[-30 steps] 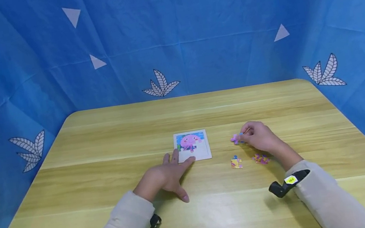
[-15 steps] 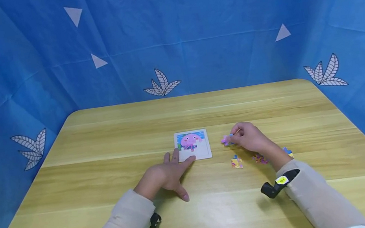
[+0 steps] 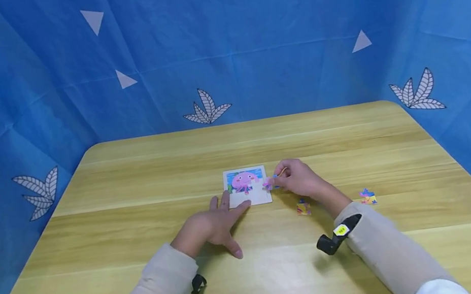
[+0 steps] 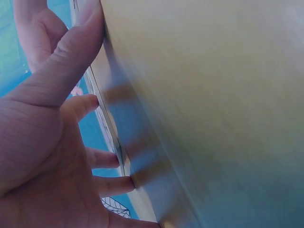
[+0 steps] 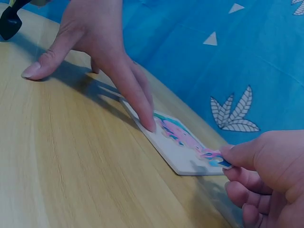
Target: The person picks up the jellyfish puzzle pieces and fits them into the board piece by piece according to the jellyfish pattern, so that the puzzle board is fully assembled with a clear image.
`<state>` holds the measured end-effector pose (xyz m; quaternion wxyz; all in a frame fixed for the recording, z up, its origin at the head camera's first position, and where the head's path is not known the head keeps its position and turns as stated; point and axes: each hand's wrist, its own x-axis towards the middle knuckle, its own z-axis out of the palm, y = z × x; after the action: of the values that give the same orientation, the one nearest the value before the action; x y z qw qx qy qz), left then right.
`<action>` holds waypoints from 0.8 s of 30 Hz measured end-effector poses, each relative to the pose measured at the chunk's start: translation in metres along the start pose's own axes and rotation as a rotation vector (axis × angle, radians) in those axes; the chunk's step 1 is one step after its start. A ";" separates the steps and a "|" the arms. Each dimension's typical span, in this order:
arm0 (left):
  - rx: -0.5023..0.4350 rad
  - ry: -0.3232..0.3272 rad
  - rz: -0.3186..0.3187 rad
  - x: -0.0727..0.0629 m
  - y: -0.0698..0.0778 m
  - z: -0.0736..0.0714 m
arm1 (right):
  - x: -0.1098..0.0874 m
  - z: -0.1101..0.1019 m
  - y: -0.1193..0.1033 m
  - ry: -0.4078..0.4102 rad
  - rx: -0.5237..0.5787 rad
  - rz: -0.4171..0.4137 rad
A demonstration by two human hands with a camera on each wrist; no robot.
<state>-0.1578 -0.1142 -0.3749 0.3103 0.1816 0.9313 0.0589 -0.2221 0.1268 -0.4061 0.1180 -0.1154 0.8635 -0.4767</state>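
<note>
A square white puzzle board [image 3: 263, 198] lies mid-table, its upper part filled with a pink octopus picture and its lower part bare white. My left hand [image 3: 213, 226] spreads its straight fingers at the board's left and near edges; in the right wrist view the index fingertip [image 5: 150, 126] presses on the board's border. Between thumb and index finger, my right hand [image 3: 299, 179] pinches a pink and blue jigsaw piece [image 5: 221, 160] over the board's right edge. The other fingers of that hand are curled beneath.
A yellow jigsaw piece [image 3: 303, 207] lies just nearer than the right hand, and a blue and yellow piece [image 3: 367, 196] lies right of the forearm. Blue cloth [image 3: 228, 40] hangs behind the wooden table [image 3: 152, 175]. Each wrist carries a black camera mount [image 3: 333, 240].
My right hand has carried the pinched jigsaw piece leftward to the board. The right forearm now covers an orange piece and uncovers the blue and yellow one. My left hand stays put.
</note>
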 end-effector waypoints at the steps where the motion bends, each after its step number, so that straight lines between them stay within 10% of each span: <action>1: 0.002 -0.001 0.001 0.000 0.000 0.000 | 0.002 0.002 -0.001 0.000 -0.001 -0.001; 24: 0.015 -0.006 0.005 0.003 -0.004 0.002 | 0.020 0.025 -0.015 0.007 0.023 0.073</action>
<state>-0.1600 -0.1167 -0.3785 0.3114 0.1865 0.9303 0.0523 -0.2320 0.0926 -0.4087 0.1333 -0.0808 0.8619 -0.4825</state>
